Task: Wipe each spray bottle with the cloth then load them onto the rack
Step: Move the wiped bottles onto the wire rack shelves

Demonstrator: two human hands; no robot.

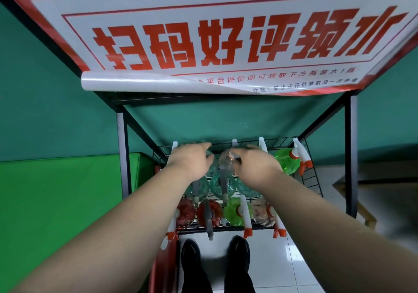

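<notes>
Both arms reach forward over a black metal rack (348, 157) with wire shelves stepping down toward the person. The right hand (256, 165) sits at the rear shelf, its fingers (237, 157) curled against the neck of a clear spray bottle (226, 162) with a pinkish collar. It seems to be gripping it, though the back of the hand hides most of the contact. The left hand (192, 159) is just beside that bottle on its other side, with its fingers bent down over a pale teal bottle (211, 168). I cannot tell whether it grips anything.

The clear bottle stands upright on the rear shelf, between the two hands. To its right on the same shelf stands a green spray bottle (287, 160) with a white trigger head and an orange nozzle.

The middle shelf holds teal bottles (222, 185) with grey sprayers, partly covered by the forearms. On the front shelf stand two red bottles (209, 212), a second green bottle (235, 211) and another clear one (262, 211) — their nozzles poke out past the shelf edge.

A white banner (226, 39) with large red characters hangs across the top of the rack, its lower left edge curled up. Behind it is a green wall (45, 89), and a brighter green block (67, 202) lies at the left. Two black shoes (191, 255) stand on white floor tiles (271, 270) in front of the rack.
</notes>
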